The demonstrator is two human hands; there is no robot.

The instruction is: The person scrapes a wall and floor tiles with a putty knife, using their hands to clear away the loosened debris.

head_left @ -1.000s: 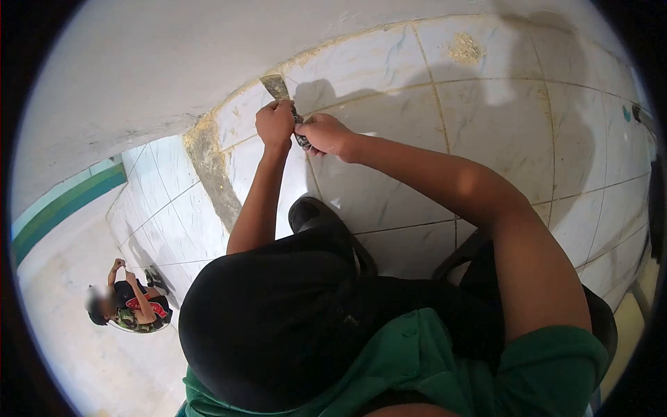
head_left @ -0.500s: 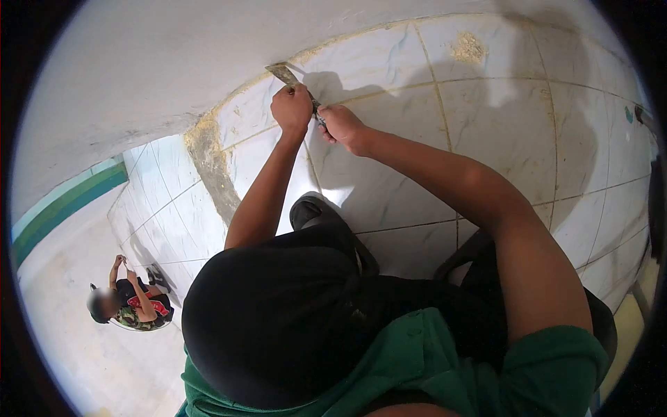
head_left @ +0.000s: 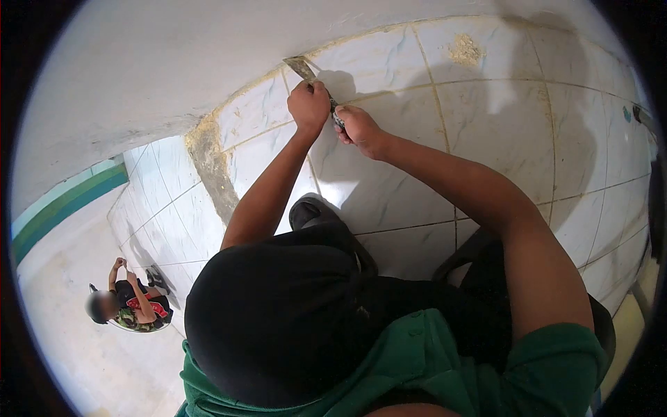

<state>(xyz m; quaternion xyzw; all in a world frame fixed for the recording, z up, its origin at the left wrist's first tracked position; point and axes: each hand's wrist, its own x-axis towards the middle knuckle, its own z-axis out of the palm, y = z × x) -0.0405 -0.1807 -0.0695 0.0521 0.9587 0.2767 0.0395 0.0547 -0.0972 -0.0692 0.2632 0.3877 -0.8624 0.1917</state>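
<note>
My left hand (head_left: 309, 108) is closed around the upper part of a scraper (head_left: 300, 68), close behind its blade. Lower down, my right hand (head_left: 359, 131) grips the dark handle of the same tool. The flat, stained blade points up and left, its tip at the seam where the white floor tiles (head_left: 389, 163) meet the wall (head_left: 194, 55). Yellowish residue (head_left: 347, 39) runs along that seam. Parts of the handle are hidden inside my fists.
A pile of yellowish crumbs (head_left: 465, 50) lies on the tiles at the upper right. A bare grey strip (head_left: 208, 167) crosses the floor at the left. Another person (head_left: 142, 306) is at the lower left. My shoe (head_left: 313, 210) rests on the tiles below my hands.
Both hands and the scraper have moved a little to the right, with the blade tip sliding along the seam. The grip looks the same.
</note>
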